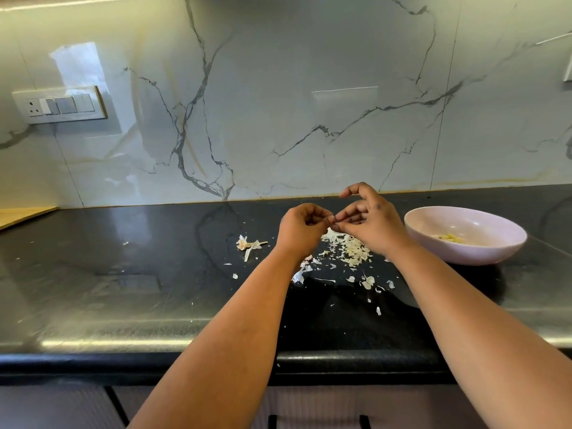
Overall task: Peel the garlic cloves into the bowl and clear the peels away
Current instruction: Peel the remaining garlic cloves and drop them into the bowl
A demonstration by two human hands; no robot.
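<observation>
Both hands, left hand point(298, 227) and right hand point(368, 222), pinch what seems a garlic clove point(333, 222) above peels point(349, 249).

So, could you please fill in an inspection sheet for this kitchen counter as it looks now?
Surface: dark counter, glossy, specked with scraps.
Job's things: pink bowl at right holds a few peeled cloves; whatever the fingertips pinch is too small to tell.
Clutter: peels heaped under the hands, more scattered nearer the edge; garlic stem lies left of them.
Grippers: left hand and right hand meet fingertip to fingertip above the peels.
Cables: nothing seen.
Surroundings: marble-look backsplash, switch plate on it at left, cabinet fronts below.
</observation>
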